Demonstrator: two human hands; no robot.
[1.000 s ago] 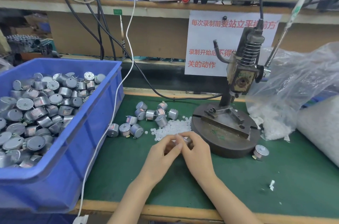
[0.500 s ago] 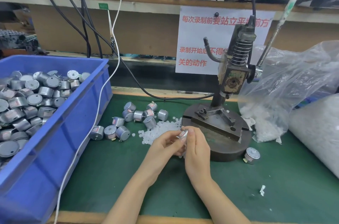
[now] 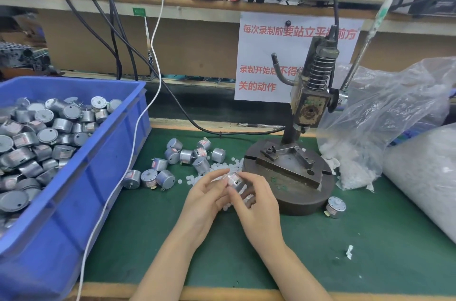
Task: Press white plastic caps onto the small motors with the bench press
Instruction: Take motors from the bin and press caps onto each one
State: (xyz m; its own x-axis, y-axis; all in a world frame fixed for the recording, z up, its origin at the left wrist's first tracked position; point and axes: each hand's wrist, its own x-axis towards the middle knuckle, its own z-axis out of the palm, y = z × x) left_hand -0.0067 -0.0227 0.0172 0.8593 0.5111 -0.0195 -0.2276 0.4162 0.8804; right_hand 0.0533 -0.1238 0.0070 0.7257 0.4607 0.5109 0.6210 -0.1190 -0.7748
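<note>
Left hand (image 3: 206, 193) and right hand (image 3: 257, 203) pinch one motor (image 3: 234, 180); the cap seems hidden, so seat it squarely before the bench press (image 3: 304, 198)

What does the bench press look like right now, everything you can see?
The bench press is worn dark metal: a round base on the green mat, a fixture plate on top with nothing loaded, a rear column carrying a chipped head with a coil spring. Its ram is raised. A loose motor lies by its right edge.
</note>
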